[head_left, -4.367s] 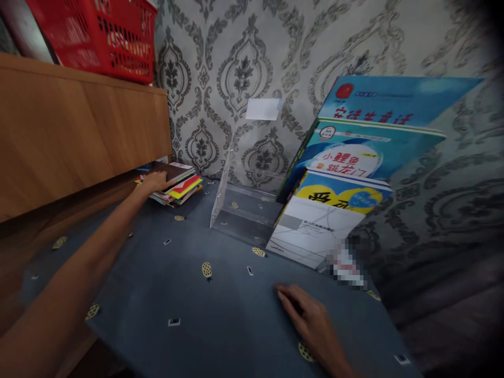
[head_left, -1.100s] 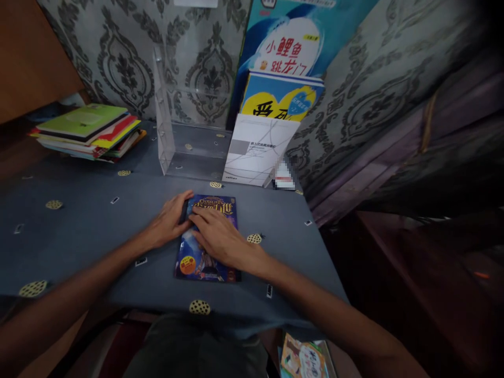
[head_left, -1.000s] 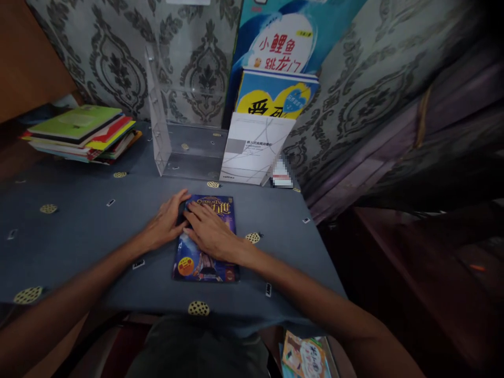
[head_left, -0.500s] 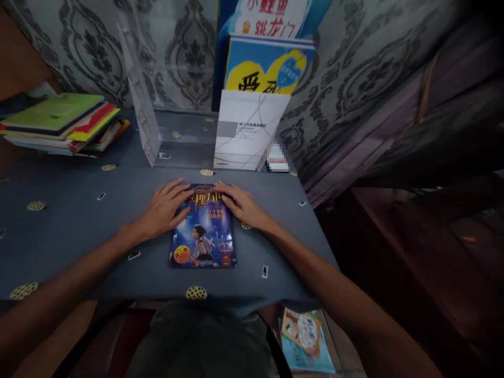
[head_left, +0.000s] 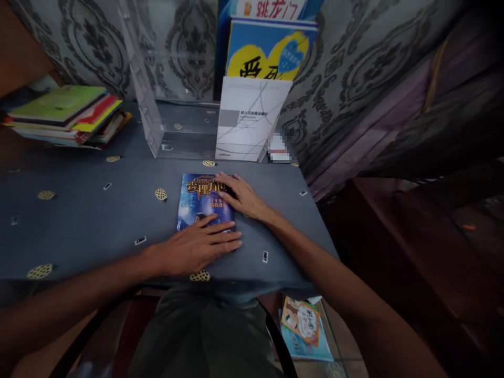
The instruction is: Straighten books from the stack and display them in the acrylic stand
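A blue book [head_left: 200,202] with gold lettering lies flat on the grey-blue tablecloth [head_left: 94,220], in front of me. Across the lower part of its cover lies my left hand [head_left: 200,244], fingers spread and pointing right, hiding the picture there. My right hand [head_left: 242,198] rests on the upper right edge of the book with its fingers extended over the cover.
Beyond the book stands a clear acrylic rack [head_left: 151,123] holding a white booklet [head_left: 250,121] and a blue-yellow book [head_left: 271,44]. A stack of books [head_left: 63,113] is at the back left. More books [head_left: 305,331] lie below the table's front edge.
My left hand has moved from the book's upper left edge down across its lower cover. My right hand stays near the upper right edge. The view has shifted slightly.
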### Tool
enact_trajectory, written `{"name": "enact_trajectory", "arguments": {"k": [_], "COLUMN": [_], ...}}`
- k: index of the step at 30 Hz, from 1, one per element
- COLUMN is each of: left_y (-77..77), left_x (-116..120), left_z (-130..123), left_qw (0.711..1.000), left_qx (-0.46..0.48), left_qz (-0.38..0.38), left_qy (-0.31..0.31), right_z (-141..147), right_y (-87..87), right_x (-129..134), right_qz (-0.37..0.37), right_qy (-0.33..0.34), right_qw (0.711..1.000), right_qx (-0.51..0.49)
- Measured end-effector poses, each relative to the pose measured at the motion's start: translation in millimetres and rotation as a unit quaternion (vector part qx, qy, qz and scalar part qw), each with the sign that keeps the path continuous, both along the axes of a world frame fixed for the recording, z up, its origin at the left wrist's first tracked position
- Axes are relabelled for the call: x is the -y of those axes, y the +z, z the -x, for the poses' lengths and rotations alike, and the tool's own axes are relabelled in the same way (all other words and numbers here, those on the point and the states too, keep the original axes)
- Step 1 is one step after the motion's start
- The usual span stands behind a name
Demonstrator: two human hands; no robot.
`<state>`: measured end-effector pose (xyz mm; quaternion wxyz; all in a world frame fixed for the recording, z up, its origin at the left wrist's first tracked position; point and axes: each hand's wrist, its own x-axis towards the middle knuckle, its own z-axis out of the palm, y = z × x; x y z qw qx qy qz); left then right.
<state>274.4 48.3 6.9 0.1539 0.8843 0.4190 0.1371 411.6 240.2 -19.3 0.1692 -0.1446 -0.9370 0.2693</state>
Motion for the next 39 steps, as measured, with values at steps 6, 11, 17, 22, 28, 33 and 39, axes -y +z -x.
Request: {"name": "enact_trajectory", "arguments": {"k": [6,11,17,22,28,33,39], "left_y": [4.4,21.4,9.3,-13.1,-16.2,-18.4,-19.1], "left_x": [8.1,-11.6,-69.1,-77.1,-72.7,-69.2,-64.5], "left_z": [0.7,40.7,106.6,111.9,109.2,103.7,96.1], "left_qw": [0.997,0.949,0.929,0.947,0.954,0.956,0.950], "left_qx": [0.050,0.203,0.212,0.167,0.140,0.070,-0.022], "left_qz": [-0.057,-0.133,0.027,-0.047,-0.077,-0.140,-0.190], "left_qy": [0.007,0.200,0.302,0.270,0.255,0.248,0.245], "right_z": [4.2,26.6,52.2,32.7,10.7,4.6,-22.7], "right_y": [9.5,26.5,26.9,20.0,16.0,20.7,19.3], "right_x": [7.5,26.3,58.7,102.0,133.1,130.4,110.7], "right_qz": [-0.065,-0.118,-0.138,-0.129,-0.119,-0.058,0.057], "right_qy": [-0.011,0.043,0.144,0.210,0.254,0.203,0.061], "right_qw": [0.998,0.992,0.980,0.969,0.959,0.977,0.995], "right_qx": [0.012,0.022,0.002,0.008,0.034,0.007,-0.046]}}
